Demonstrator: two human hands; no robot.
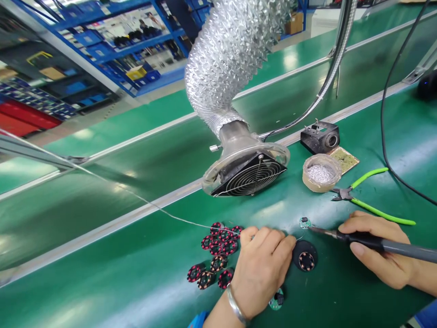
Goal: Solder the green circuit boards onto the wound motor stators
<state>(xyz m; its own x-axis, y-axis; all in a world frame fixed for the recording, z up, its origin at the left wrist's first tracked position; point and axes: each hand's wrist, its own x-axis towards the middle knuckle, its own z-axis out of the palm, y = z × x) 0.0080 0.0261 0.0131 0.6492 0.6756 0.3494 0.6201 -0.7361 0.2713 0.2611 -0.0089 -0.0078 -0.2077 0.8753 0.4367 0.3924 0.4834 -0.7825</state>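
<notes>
My right hand (378,248) is closed around the dark handle of a soldering iron (362,241). The iron's tip meets the edge of a small round green circuit board (305,222). My left hand (264,264), wearing a metal bangle, pinches a strand of solder wire (143,200) that comes in from the upper left. A thin end of it shows beyond the fingers, near the board. Beside those fingers sits a round black base (312,248) carrying a copper-wound coil (306,261). Another circuit board (276,299) lies partly hidden by my left wrist.
Several small wound coils (218,248) cluster left of my left hand. A fume extractor (252,175) hangs on a silver duct. Behind my right hand are green-handled cutters (372,196), a round tub of solder bits (321,174) and a black iron stand (321,136). A black cable (384,114) drapes at right.
</notes>
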